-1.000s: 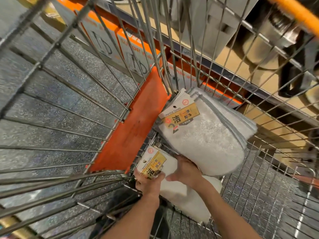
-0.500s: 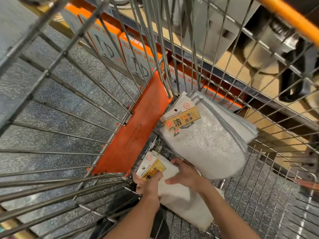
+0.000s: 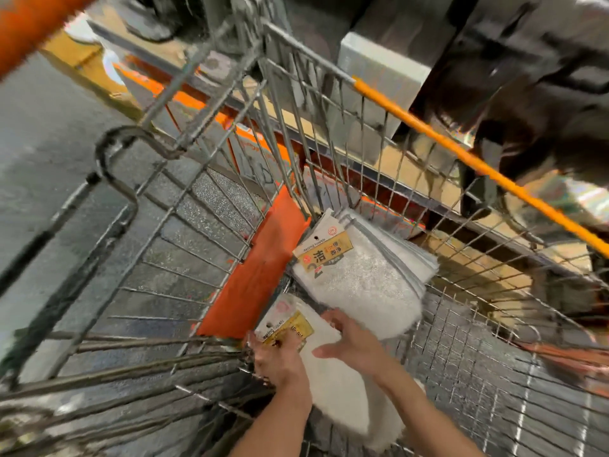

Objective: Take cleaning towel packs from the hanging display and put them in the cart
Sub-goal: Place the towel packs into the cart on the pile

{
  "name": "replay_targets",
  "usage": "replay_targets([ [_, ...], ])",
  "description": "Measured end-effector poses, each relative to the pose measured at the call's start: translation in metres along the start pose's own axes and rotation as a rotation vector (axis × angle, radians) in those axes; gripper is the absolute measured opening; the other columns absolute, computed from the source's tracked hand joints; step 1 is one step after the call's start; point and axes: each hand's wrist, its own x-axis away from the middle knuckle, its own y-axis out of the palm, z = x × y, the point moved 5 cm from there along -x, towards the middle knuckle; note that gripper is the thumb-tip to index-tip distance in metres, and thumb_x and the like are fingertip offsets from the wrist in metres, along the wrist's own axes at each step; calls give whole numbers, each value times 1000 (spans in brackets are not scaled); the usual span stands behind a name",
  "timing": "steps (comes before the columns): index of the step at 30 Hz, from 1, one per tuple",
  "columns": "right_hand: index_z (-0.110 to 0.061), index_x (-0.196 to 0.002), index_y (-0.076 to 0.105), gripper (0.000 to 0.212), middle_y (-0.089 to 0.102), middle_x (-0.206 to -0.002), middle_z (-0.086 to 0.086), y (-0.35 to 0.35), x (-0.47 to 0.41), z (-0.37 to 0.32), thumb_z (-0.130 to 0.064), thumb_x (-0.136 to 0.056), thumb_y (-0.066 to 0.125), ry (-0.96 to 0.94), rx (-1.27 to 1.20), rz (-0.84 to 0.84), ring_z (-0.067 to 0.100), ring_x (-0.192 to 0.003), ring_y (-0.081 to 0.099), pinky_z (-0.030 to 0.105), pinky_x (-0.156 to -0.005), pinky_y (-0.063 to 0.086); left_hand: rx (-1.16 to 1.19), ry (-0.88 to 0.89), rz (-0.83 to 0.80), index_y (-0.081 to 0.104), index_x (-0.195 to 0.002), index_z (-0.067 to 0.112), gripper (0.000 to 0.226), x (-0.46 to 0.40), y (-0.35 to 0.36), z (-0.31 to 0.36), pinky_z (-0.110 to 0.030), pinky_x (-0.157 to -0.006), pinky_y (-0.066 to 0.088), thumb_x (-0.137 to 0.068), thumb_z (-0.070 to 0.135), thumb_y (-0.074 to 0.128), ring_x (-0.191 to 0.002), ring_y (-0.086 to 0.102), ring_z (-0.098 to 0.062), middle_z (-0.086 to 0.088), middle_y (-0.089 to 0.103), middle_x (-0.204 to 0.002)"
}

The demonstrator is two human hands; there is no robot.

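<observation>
A stack of several white cleaning towel packs (image 3: 369, 278) with a yellow label leans in the corner of the wire cart (image 3: 461, 351). In front of it lies another white towel pack (image 3: 333, 384) on the cart floor. My left hand (image 3: 280, 357) grips that pack at its yellow label end. My right hand (image 3: 349, 344) hovers over the pack's middle with its fingers spread and straight, near the stack's lower edge. The hanging display is out of view.
An orange flap (image 3: 257, 275) leans against the cart's end wall. The cart rim has an orange bar (image 3: 478, 163). Beyond the wire sides are shelves with orange-and-white boxes (image 3: 250, 153), a grey box (image 3: 379, 80) and dark goods (image 3: 527, 94). Grey speckled floor lies at left.
The camera has pulled back and up, showing more of the cart. My right hand has lifted off the lower pack and opened. My left hand still holds the label end.
</observation>
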Motion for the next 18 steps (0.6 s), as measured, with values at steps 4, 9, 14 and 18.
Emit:
replay_targets([
  [4, -39, -114, 50, 66, 53, -120, -29, -31, 28, -15, -49, -57, 81, -39, -117, 111, 2, -117, 52, 38, -101, 41, 32, 111, -156, 14, -150, 35, 82, 34, 3, 29, -50, -108, 30, -85, 30, 64, -138, 25, -36, -14, 14, -155],
  [9, -26, -106, 53, 48, 59, -105, -15, -82, 37, -22, -15, -70, 82, -53, -277, 183, -3, -93, 60, 15, -79, 45, 269, 140, -430, -2, -145, 47, 93, 53, 25, 51, -42, -96, 39, -88, 12, 63, -131, 37, -22, 5, 24, -147],
  [14, -18, -115, 47, 52, 50, -82, -20, -133, 11, -27, -9, -75, 78, -56, -322, 175, -12, -55, 49, 1, -47, 39, 286, -33, -542, 22, -145, 35, 113, 31, 81, 43, -52, -97, 47, -52, 66, 80, -120, 54, -26, -4, 44, -142],
  [18, -9, -128, 46, 61, 51, -88, -16, -145, -20, -15, -9, -75, 77, -43, -256, 167, -9, -67, 51, -1, -51, 38, 287, -45, -570, 39, -134, 26, 93, 30, 114, 50, -43, -89, 50, -57, 54, 84, -110, 58, -19, -2, 55, -128],
])
